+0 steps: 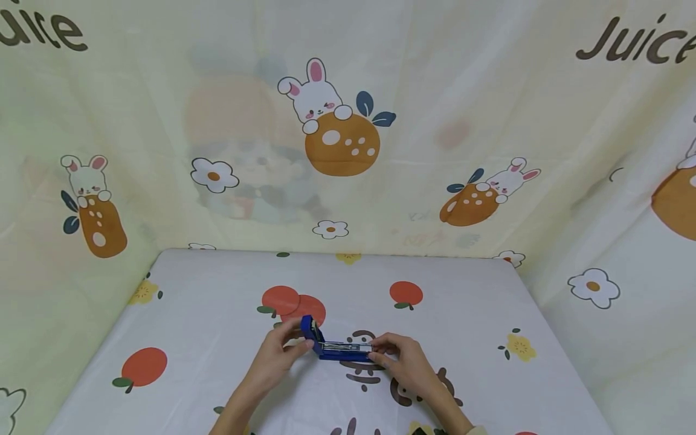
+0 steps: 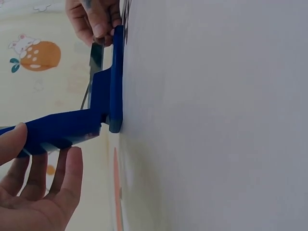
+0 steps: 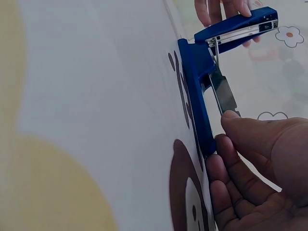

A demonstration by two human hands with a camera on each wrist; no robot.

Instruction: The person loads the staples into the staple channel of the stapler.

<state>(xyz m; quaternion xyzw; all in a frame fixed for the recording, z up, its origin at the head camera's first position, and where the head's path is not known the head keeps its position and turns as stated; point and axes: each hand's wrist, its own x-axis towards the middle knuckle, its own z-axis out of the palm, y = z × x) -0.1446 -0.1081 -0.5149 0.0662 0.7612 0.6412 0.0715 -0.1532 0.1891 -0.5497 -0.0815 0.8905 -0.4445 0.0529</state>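
Observation:
A blue stapler (image 1: 345,356) lies on the table with its top cover (image 2: 60,127) swung up and back, so the metal staple magazine (image 3: 223,91) is exposed. My left hand (image 1: 273,357) holds that raised cover, thumb on one side and fingers on the other. At the opposite end, my right hand (image 1: 409,364) grips the stapler: its thumb (image 3: 233,118) presses on the magazine's tip and its fingers are at the end of the blue base (image 3: 197,91). A thin metal rod (image 3: 217,53) spans between cover and magazine.
The table (image 1: 217,326) has a white cloth printed with fruit, flowers and brown figures. A cream curtain (image 1: 380,205) with rabbit prints hangs behind it and along both sides. A small dark object (image 1: 420,431) shows at the bottom edge, near my right forearm.

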